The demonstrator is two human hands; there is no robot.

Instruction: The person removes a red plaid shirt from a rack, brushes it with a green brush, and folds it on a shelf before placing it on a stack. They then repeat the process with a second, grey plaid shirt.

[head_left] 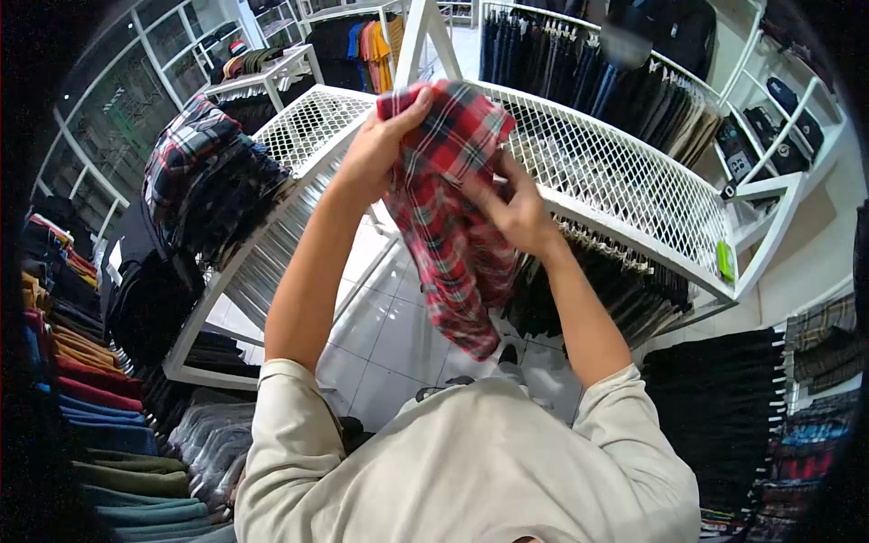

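A red, black and white plaid shirt hangs in front of me, partly folded at the top, its lower part drooping toward the floor. My left hand is closed on its upper left side, thumb over the cloth. On the other side, my right hand grips the shirt's right edge; the fingers are slightly blurred and partly behind the fabric. Behind the shirt stands a white metal mesh rack. To the left, a pile of folded plaid shirts lies on the rack's mesh top.
Dark trousers hang along the back rail. A green object lies at the mesh's right end. Coloured garments hang at lower left, black ones at lower right. Below me is a white tiled floor.
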